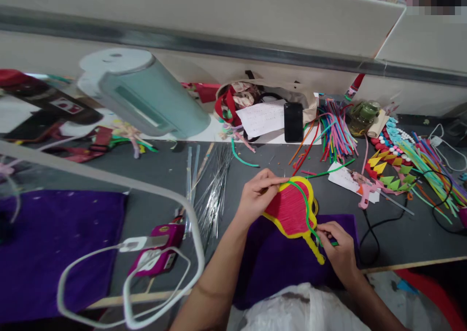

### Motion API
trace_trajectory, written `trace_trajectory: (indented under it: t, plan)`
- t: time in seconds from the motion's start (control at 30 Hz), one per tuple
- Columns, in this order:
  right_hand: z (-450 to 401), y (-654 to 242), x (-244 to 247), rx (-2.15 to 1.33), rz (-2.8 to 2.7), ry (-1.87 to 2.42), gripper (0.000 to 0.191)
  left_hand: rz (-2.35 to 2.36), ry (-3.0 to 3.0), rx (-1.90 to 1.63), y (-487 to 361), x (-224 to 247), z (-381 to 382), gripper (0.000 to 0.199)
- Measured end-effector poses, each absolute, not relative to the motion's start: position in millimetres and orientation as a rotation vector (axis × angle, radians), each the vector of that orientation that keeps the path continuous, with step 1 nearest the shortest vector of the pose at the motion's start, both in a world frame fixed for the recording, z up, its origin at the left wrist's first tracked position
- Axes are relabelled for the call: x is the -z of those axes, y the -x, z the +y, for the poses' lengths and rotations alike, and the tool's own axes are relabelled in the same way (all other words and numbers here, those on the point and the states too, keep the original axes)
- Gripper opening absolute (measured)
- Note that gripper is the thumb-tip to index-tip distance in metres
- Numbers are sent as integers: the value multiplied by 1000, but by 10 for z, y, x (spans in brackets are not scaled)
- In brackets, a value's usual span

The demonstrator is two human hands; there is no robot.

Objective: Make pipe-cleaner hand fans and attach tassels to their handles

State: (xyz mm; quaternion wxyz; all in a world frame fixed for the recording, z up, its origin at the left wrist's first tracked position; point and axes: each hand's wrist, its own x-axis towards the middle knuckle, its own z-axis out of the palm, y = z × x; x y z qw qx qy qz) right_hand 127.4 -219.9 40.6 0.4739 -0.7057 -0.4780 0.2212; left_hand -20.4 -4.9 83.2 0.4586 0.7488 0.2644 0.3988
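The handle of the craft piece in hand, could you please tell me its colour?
The handle is yellow, shown best in the head view.

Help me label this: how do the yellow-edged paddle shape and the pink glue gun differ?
The paddle shape is red with a yellow border; the glue gun is pink. The left hand and right hand are at the paddle shape; the glue gun lies apart. The paddle shape looks larger than the glue gun.

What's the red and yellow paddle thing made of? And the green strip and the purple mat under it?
The paddle thing looks like matte yarn or thread: fine lines cross its red middle. The green strip may be pipe cleaner or cord; it's thin, curved and dull. The purple mat seems cloth, since no glare shows.
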Motion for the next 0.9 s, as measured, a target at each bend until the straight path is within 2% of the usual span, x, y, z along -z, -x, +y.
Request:
trace_trajectory:
  t: [0.9]
  plan:
    - [-2277,-1109,-280,-521,-1024,1684,16,644,-1800,-999,203,-800,-49,30]
